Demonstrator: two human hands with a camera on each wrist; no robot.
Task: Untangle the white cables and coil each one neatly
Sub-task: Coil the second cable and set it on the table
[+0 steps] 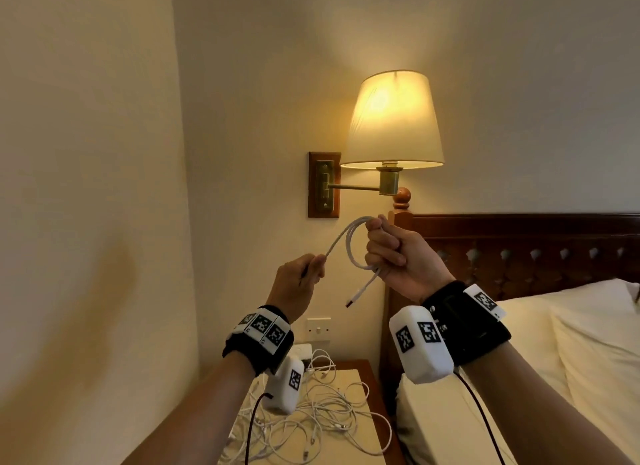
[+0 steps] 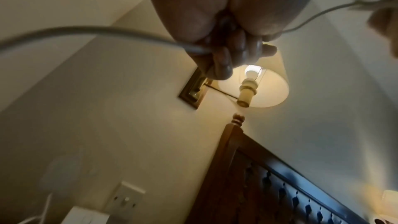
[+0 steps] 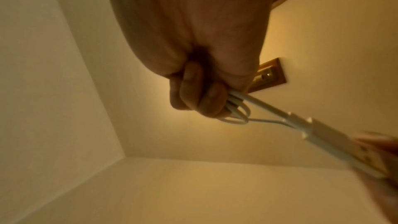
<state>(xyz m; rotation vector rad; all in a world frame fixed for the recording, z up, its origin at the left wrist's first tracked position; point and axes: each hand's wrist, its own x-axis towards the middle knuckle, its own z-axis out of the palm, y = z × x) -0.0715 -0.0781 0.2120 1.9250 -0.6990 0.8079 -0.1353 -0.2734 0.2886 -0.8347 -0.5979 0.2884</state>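
Note:
I hold one white cable (image 1: 349, 246) up in front of the wall. My right hand (image 1: 388, 253) grips several gathered loops of it in a fist (image 3: 202, 98). A plug end (image 1: 350, 303) dangles below that hand and shows large in the right wrist view (image 3: 323, 134). My left hand (image 1: 304, 274) pinches the free run of the same cable (image 2: 96, 35), which stretches up to the loops. The left hand's fingers (image 2: 234, 52) curl round the cable. A tangled pile of white cables (image 1: 311, 419) lies on the bedside table (image 1: 356, 366) below my wrists.
A lit wall lamp (image 1: 391, 121) on a brass arm hangs just behind the hands. A dark wooden headboard (image 1: 519, 250) and a bed with pillows (image 1: 595, 343) stand to the right. A wall switch (image 1: 318, 329) sits above the table. The side wall is close on the left.

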